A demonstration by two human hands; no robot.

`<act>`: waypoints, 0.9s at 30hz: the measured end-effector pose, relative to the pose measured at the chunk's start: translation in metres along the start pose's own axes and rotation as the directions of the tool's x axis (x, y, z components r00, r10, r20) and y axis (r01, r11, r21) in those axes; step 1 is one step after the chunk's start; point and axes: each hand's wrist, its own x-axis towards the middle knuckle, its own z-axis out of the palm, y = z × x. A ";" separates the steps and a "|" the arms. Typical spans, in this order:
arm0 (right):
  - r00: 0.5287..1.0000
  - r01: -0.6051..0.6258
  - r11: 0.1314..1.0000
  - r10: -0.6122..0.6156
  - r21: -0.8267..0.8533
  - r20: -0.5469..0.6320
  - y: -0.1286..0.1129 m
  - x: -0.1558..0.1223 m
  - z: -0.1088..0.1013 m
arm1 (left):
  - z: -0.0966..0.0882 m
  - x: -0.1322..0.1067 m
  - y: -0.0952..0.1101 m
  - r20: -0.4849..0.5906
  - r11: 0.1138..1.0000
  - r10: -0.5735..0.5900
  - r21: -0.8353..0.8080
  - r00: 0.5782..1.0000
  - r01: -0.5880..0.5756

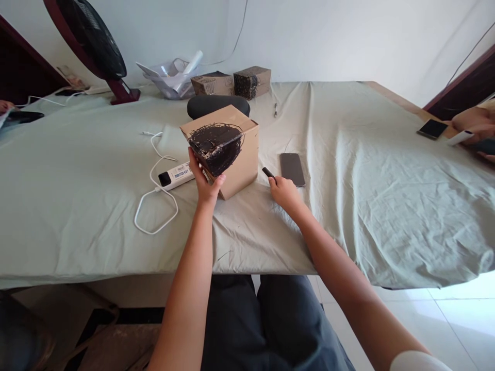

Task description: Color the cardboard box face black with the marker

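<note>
The cardboard box (235,154) sat mid-table on the pale green sheet (348,180), tipped up on one lower edge, and my left hand (205,185) was clamped on its near corner, thumb across the scribbled black face (216,149). That grip, I'd judge, was what kept it tilted, with the inked side turned up towards me. My right hand (284,193) rested on the cloth well apart from the left, curled around a black marker (268,172) whose tip poked out just beside a dark phone (292,169) lying flat.

Left of the box lay a white charger block (176,175), almost touching it, with its white cable (154,206) looping towards me. Behind it were a black cushion (204,104), then two small boxes (212,84) and a plastic bag (170,77) by the wall, and a fan (93,41) at far left. Another person's hand (474,123) worked at the right edge. Nothing blocked the box except that charger close by my wrist.
</note>
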 end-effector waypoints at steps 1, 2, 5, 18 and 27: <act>1.000 -0.004 1.000 0.004 -0.008 0.006 0.000 -0.001 0.000 | 0.000 0.000 -0.001 0.001 1.000 0.005 -0.004 1.000 -0.005; 1.000 -0.006 1.000 0.006 -0.015 0.013 0.000 -0.001 -0.001 | 0.000 0.000 -0.001 0.003 1.000 0.011 -0.007 1.000 -0.011; 0.999 -0.010 0.999 0.011 -0.032 0.034 -0.001 -0.003 -0.002 | 0.000 -0.001 -0.002 0.004 1.000 0.030 -0.006 1.000 -0.030; 0.991 -0.132 0.983 0.135 -0.125 0.011 0.003 -0.007 -0.016 | -0.004 -0.002 -0.006 0.017 0.998 0.045 0.052 0.999 -0.046; 0.981 -0.160 0.960 0.179 -0.229 0.068 0.011 -0.007 -0.030 | 0.000 0.000 0.001 0.002 0.994 0.037 0.098 0.999 -0.037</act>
